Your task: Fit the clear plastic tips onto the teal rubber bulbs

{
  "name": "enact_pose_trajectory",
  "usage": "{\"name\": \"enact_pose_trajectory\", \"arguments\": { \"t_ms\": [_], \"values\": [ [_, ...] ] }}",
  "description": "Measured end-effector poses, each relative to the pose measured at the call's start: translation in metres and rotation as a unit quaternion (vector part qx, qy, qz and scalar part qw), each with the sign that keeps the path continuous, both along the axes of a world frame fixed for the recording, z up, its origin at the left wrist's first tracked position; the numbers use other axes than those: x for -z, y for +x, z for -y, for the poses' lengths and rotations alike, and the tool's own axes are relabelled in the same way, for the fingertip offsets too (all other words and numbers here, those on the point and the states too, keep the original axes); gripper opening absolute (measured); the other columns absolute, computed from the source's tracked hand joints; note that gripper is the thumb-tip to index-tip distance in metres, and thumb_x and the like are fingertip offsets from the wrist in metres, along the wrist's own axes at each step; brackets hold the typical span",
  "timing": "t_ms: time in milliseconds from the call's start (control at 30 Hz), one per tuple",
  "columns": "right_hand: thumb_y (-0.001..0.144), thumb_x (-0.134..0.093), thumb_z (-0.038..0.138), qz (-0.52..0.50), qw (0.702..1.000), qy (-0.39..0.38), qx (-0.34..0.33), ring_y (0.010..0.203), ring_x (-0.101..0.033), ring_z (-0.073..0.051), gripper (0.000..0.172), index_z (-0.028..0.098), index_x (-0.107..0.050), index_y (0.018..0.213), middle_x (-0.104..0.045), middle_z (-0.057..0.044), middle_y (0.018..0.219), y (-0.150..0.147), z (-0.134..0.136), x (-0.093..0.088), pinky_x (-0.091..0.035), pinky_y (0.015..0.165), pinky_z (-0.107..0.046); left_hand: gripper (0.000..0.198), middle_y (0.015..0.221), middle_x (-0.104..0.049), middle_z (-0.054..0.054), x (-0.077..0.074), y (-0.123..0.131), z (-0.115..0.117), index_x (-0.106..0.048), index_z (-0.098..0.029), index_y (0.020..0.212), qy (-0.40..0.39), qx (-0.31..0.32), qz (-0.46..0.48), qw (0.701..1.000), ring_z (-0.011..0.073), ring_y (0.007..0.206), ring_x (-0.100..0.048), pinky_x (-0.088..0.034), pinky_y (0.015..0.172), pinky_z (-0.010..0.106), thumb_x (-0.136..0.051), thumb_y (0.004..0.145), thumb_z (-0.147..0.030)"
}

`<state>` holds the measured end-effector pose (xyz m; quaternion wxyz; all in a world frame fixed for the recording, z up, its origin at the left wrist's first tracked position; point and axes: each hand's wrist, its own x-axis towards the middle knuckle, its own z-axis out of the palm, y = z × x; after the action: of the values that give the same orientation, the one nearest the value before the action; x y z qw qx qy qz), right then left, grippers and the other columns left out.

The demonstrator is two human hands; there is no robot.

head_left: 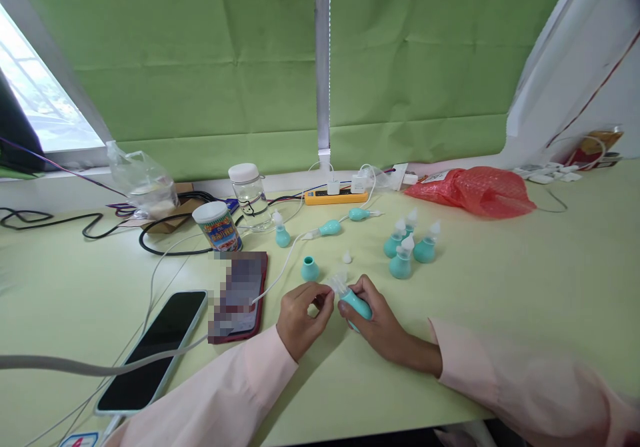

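Observation:
My right hand (377,323) is wrapped round a teal nasal aspirator bulb (360,305), tilted with its clear end up and to the left. At that end sits a translucent plastic tip (339,281). The thumb and forefinger of my left hand (304,317) pinch the tip's left edge; exactly how the pieces join there is too small to tell. Just beyond my hands stand an open teal bulb without a tip (310,269) and a small whitish cap (347,257). Several finished-looking aspirators with clear tips (401,263) stand in a group to the right.
One aspirator stands upright (283,235); two others lie flat (330,227). At left are two phones, one black-screened (155,347) and one red-cased (247,297), with cables across them. Behind are a can (220,228), a clear jar (253,200), an orange power strip (335,197) and a red bag (475,192).

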<state>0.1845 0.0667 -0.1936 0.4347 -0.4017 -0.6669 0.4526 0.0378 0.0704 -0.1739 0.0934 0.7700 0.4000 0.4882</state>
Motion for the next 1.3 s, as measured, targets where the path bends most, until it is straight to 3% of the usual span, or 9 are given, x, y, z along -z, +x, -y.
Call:
{"name": "enact_pose_trajectory", "arguments": {
  "t_ms": [267,500,667,800,933,1133,1300],
  "values": [
    [0.078,-0.045,0.033,-0.005,1.000,0.017,0.018,0.064,-0.041,-0.011,0.019,0.020,-0.032,0.075,-0.041,0.002,0.070,-0.0008,0.0009,-0.0003,-0.039,0.057,-0.024,0.013,0.053,-0.057,0.001,-0.0002,0.0022,0.0018,-0.054,-0.015,0.061,0.020,-0.018,-0.007,1.000,0.0081,0.047,-0.050,-0.045,0.048,0.019,-0.046,0.071,-0.014],
    [0.076,-0.047,0.040,-0.095,0.990,-0.099,-0.015,0.047,-0.040,-0.007,0.026,0.021,-0.030,0.073,-0.042,0.004,0.063,-0.0058,0.0012,-0.0023,-0.032,0.040,-0.019,0.014,0.049,-0.054,0.000,0.0051,0.0019,-0.0020,-0.053,-0.016,0.060,0.099,-0.043,-0.055,0.993,0.0082,0.045,-0.049,-0.042,0.045,0.019,-0.046,0.072,-0.012],
    [0.076,-0.047,0.039,-0.123,0.985,-0.113,-0.037,0.046,-0.040,-0.006,0.026,0.021,-0.029,0.072,-0.045,0.005,0.061,-0.0049,-0.0001,-0.0048,-0.031,0.040,-0.018,0.007,0.056,-0.059,0.001,0.0069,-0.0004,-0.0038,-0.057,-0.014,0.072,0.048,-0.038,-0.014,0.998,0.0093,0.049,-0.052,-0.047,0.049,0.021,-0.051,0.071,-0.017],
    [0.076,-0.047,0.039,-0.124,0.985,-0.112,-0.036,0.047,-0.039,-0.007,0.026,0.021,-0.029,0.073,-0.043,0.005,0.063,-0.0036,-0.0005,-0.0045,-0.031,0.042,-0.019,0.015,0.063,-0.063,0.004,0.0058,-0.0011,-0.0046,-0.060,-0.014,0.083,0.010,-0.024,0.021,0.999,0.0108,0.051,-0.056,-0.049,0.049,0.022,-0.053,0.071,-0.019],
    [0.077,-0.047,0.038,-0.118,0.989,-0.091,-0.022,0.050,-0.039,-0.007,0.024,0.021,-0.029,0.073,-0.041,0.005,0.063,-0.0030,-0.0021,-0.0012,-0.034,0.044,-0.020,0.009,0.067,-0.064,0.007,0.0060,0.0003,-0.0044,-0.062,-0.013,0.072,0.054,-0.001,0.023,0.998,0.0121,0.058,-0.058,-0.049,0.052,0.021,-0.053,0.072,-0.013],
    [0.074,-0.049,0.035,-0.053,0.998,-0.031,0.022,0.056,-0.038,-0.008,0.021,0.020,-0.035,0.074,-0.041,0.004,0.067,-0.0037,-0.0028,0.0047,-0.035,0.047,-0.020,0.008,0.054,-0.058,0.003,0.0076,0.0020,-0.0041,-0.059,-0.012,0.066,0.113,-0.009,-0.021,0.993,0.0094,0.047,-0.050,-0.043,0.046,0.020,-0.053,0.070,-0.009],
    [0.074,-0.049,0.036,-0.093,0.992,-0.058,0.055,0.047,-0.039,-0.006,0.024,0.020,-0.032,0.072,-0.042,0.005,0.064,-0.0029,-0.0075,0.0013,-0.032,0.039,-0.018,0.010,0.049,-0.055,0.001,0.0057,-0.0004,-0.0038,-0.056,-0.012,0.060,0.188,-0.032,-0.051,0.980,0.0084,0.046,-0.047,-0.039,0.045,0.019,-0.053,0.068,-0.006]
  ]
}}
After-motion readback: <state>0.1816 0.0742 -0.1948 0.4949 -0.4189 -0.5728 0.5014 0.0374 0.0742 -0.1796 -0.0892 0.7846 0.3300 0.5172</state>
